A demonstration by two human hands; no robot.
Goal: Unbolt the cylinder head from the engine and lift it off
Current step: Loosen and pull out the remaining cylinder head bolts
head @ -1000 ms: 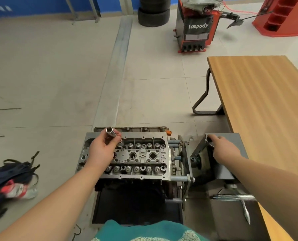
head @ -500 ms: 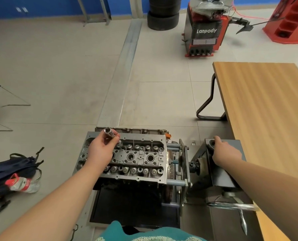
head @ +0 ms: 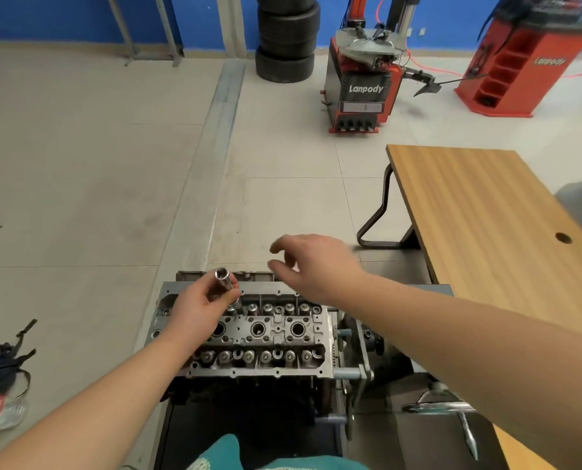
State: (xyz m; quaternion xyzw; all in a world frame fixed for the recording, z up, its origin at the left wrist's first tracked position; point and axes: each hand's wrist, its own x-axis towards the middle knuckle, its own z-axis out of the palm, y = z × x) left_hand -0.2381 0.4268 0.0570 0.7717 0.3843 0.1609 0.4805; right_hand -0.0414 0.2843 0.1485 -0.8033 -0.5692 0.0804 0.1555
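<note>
Gripping a long chrome socket (head: pixel 227 287) between thumb and curled fingers, the left hand (head: pixel 194 308) sits over the upper left corner of the grey aluminium cylinder head (head: pixel 259 334), which lies at lower centre of the frame on the dark engine block and stand (head: pixel 350 374). The socket stands nearly upright, tilted a little toward the top of the frame, its open drive end up and its lower end down among the valve springs of the far row, apparently seated on a bolt there, though the seat itself is hidden by the fingers. The head's long axis runs left to right across the frame, so its two rows of bolts stretch away to the right of this hand. The right hand (head: pixel 311 262) hovers empty above the head's far edge, fingers loose and spread, blurred, just right of the socket and apart from it. It is the nearer free hand to the socket's top. The coming move seems to turn on that short gap: the right hand reaching left and down onto the socket's open end.
</note>
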